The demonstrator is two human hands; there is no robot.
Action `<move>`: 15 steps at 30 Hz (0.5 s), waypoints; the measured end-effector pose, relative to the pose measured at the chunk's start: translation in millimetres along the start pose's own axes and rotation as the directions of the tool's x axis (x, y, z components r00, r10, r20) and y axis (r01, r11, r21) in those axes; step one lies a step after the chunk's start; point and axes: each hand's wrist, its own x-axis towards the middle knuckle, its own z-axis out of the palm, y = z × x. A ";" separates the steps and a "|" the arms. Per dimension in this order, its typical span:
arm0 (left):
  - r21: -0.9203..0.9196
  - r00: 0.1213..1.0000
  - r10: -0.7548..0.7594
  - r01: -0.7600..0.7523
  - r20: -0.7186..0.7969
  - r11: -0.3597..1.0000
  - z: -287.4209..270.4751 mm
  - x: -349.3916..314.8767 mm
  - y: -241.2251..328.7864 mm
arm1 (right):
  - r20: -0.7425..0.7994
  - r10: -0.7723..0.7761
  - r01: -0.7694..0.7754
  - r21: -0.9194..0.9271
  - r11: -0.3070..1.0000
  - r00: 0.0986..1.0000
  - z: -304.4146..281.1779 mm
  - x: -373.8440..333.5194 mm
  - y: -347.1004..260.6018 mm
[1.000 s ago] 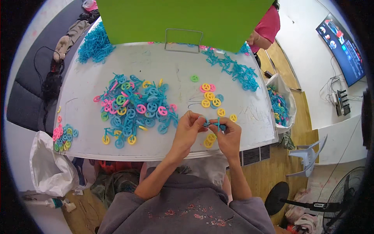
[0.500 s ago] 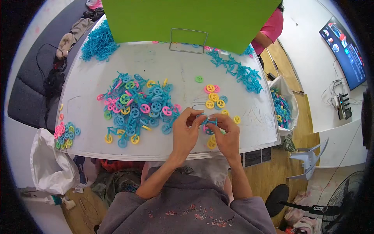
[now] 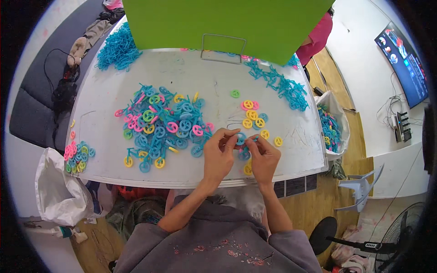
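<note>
Above the front edge of the white table, my left hand (image 3: 218, 157) pinches a blue plastic wheel (image 3: 241, 138) between thumb and fingers. Close beside it on the right, my right hand (image 3: 265, 159) is closed on a small blue plastic piece (image 3: 256, 138), mostly covered by the fingertips. Whether the two pieces touch cannot be made out. Beyond my hands lie loose yellow wheels (image 3: 247, 123), with a few pink, blue and green ones near them. To the left spreads a big heap of wheels with blue stems (image 3: 159, 132).
Blue stem pieces lie in a pile (image 3: 117, 50) at the far left and a strip (image 3: 291, 93) at the far right. A green panel (image 3: 223, 22) with a wire stand (image 3: 223, 59) closes the back. White sacks (image 3: 336, 113) flank the table. Another person's pink sleeve (image 3: 321, 36) shows behind.
The blue wheel in my left hand has turned to show its round face. My right hand has drawn slightly back with its blue piece. The whole view has shifted a little.
</note>
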 end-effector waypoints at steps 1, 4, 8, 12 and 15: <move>-0.015 1.000 -0.019 0.019 0.000 1.000 0.8 -0.8 1.3 | -0.021 0.024 -0.024 0.014 1.000 0.999 1.1 -0.3 -0.8; -0.007 1.000 -0.020 0.019 -0.011 1.000 0.5 -0.4 -2.1 | -0.021 0.050 -0.049 0.044 0.998 0.999 3.8 -0.7 -10.6; 0.019 0.998 0.035 -0.034 -0.055 0.999 0.6 0.3 -1.4 | -0.053 0.025 -0.023 0.048 0.999 0.998 11.2 -2.2 -13.9; -0.082 0.995 -0.064 0.058 -0.076 0.995 0.7 1.6 3.2 | -0.045 0.080 -0.076 0.096 0.993 0.996 12.5 -1.2 -15.3; -0.264 0.988 -0.147 0.130 -0.043 0.956 -2.8 1.3 2.5 | -0.033 0.075 -0.072 0.086 0.994 0.997 11.9 -1.4 -16.3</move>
